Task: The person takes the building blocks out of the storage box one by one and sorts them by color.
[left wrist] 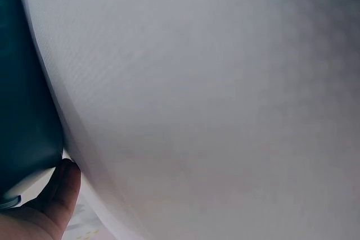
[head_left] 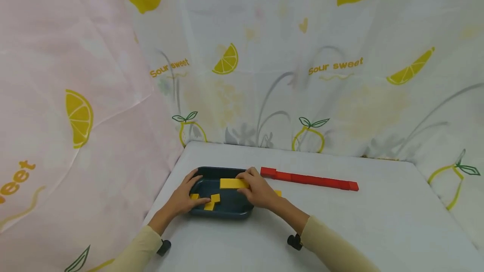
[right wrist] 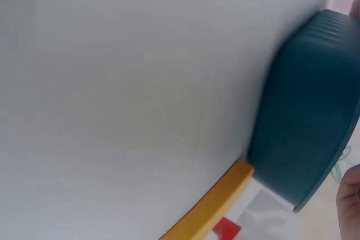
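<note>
A dark teal tray sits on the white table, with my left hand gripping its left side. The thumb reaches over the rim to the inside, near small yellow blocks on the tray floor. Fingers of that hand rest at the tray's outer wall in the left wrist view. Above the tray's right half, my right hand pinches a long yellow block by its right end, its other end pointing left. Part of the tray's right side is hidden behind this hand.
Red blocks form a long row on the table, right of the tray. Another yellow block lies on the table close to the tray's right side, partly covered by my right wrist in the head view. Lemon-printed cloth hangs behind the table.
</note>
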`<state>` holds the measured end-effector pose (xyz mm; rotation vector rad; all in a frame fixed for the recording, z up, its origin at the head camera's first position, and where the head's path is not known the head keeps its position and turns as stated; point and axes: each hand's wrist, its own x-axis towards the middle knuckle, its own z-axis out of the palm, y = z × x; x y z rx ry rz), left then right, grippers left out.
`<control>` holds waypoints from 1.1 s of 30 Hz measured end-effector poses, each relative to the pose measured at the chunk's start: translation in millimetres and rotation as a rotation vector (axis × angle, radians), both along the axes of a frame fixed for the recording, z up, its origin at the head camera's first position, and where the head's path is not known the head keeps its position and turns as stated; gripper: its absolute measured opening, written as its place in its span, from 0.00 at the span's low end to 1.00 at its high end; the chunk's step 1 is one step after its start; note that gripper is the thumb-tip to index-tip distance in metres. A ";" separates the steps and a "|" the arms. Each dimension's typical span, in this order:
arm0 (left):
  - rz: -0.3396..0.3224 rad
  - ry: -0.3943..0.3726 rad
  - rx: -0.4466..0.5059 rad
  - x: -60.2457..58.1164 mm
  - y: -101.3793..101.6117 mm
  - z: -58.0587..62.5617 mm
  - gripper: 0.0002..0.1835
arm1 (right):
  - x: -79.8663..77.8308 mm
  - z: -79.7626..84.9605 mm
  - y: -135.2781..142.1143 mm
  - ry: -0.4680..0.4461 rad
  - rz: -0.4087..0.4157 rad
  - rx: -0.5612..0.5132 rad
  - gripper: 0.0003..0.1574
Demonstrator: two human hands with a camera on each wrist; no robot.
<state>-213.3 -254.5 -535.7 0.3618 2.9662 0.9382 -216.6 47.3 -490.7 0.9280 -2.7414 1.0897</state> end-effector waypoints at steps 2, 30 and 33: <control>-0.002 0.006 0.017 -0.4 0.6 -0.4 0.52 | 2.2 0.4 10.9 -0.009 -0.006 -0.013 0.20; -0.038 0.032 0.017 -2.2 -4.7 -2.8 0.52 | 9.0 -39.4 171.4 -0.138 -0.278 0.170 0.18; -0.035 0.034 0.019 -1.8 -5.2 -1.0 0.52 | 8.0 -40.8 175.0 -0.179 -0.273 0.195 0.19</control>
